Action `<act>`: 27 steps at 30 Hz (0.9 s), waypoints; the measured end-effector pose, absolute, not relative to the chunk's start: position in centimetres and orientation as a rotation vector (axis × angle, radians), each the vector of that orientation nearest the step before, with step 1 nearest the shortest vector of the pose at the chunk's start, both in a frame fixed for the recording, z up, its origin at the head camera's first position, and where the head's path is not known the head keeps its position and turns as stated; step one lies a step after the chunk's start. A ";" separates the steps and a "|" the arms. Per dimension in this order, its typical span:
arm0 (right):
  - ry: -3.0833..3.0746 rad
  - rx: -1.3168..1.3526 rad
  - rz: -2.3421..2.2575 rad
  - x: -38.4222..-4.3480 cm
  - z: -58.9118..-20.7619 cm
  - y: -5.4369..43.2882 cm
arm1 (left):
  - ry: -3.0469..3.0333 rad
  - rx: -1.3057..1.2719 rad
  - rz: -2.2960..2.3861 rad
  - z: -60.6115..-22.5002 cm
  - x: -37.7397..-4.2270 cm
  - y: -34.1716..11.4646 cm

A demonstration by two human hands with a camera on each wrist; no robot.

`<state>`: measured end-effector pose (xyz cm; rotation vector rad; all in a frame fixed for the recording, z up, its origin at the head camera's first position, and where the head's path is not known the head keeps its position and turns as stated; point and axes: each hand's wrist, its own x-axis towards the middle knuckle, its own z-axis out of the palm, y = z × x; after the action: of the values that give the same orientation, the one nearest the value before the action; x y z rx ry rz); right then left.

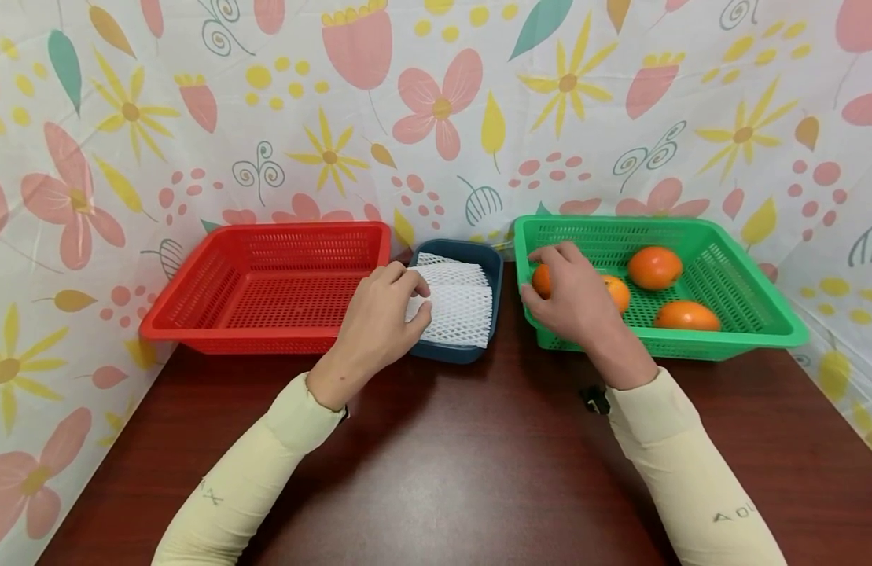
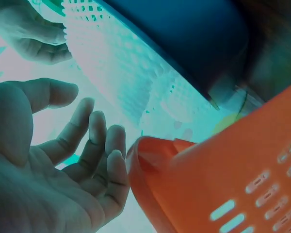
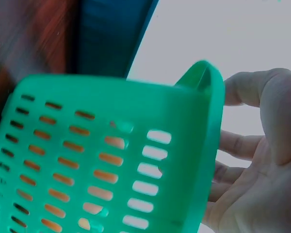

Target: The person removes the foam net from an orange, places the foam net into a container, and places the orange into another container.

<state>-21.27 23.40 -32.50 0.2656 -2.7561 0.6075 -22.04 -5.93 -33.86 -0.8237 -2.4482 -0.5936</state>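
Note:
My left hand (image 1: 382,314), fingers loosely bent and holding nothing, hovers between the red basket and a dark blue container (image 1: 498,287). White foam net sleeves (image 1: 455,310) lie stacked in that container, close to the left fingertips. In the left wrist view the fingers come right beside the red rim (image 2: 140,170). Over the left end of the green basket (image 1: 754,334) is my right hand (image 1: 573,295), thumb and fingers spread around an orange fruit (image 1: 541,281) but apart from it. Several orange fruits (image 1: 655,268) sit in this basket, one partly behind the hand.
At the left stands the red perforated basket (image 1: 244,339), with no fruit visible inside. All three containers line the back of a dark brown table (image 1: 450,464), against a flower-printed cloth (image 1: 436,181). Their raised rims stand close to both hands.

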 end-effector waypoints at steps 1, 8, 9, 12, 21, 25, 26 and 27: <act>-2.755 0.279 0.605 -21.2 -32.5 23.2 | -2.451 -0.812 -0.601 -33.8 -22.0 -6.0; -2.732 0.340 0.586 -20.2 -32.5 22.3 | -2.447 -0.741 -0.649 -33.2 -22.0 -6.4; -2.728 0.352 0.582 -20.1 -32.6 22.3 | -2.439 -0.737 -0.652 -33.1 -22.0 -6.4; -2.712 0.375 0.575 -19.5 -32.6 22.5 | -2.424 -0.721 -0.637 -32.9 -22.1 -6.8; -2.631 0.431 0.545 -18.2 -32.8 23.7 | -2.485 -0.612 -0.559 -32.9 -22.0 -8.4; -2.590 0.471 0.511 -18.1 -32.8 24.1 | -2.526 -0.566 -0.541 -32.9 -22.1 -9.1; -2.590 0.466 0.509 -18.1 -32.7 24.2 | -2.542 -0.554 -0.538 -32.9 -22.1 -9.3; -2.591 0.459 0.508 -18.1 -32.6 24.2 | -2.559 -0.542 -0.540 -32.8 -22.1 -9.4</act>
<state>-18.09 24.23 -32.64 0.4595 -2.5907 0.5078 -22.12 -9.45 -32.85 -0.5423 -2.5587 -0.5402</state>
